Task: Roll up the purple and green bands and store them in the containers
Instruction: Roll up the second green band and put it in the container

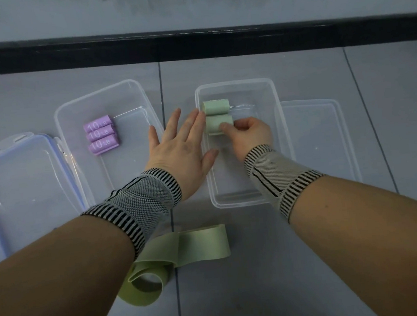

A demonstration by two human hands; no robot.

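Left hand (179, 145) flat, fingers spread, right hand (248, 132) pinching green roll (218, 125) — seemingly inside container (246, 202)

A grey tiled floor (285, 264) fills most of the view, its thin dark joints running away toward a black skirting strip (193, 44). One joint runs straight out from the strip near the middle; another slants off to the right of it. Beyond the strip rises a pale grey wall (190, 4), smudged with darker marks. The light is dim, cool and even.
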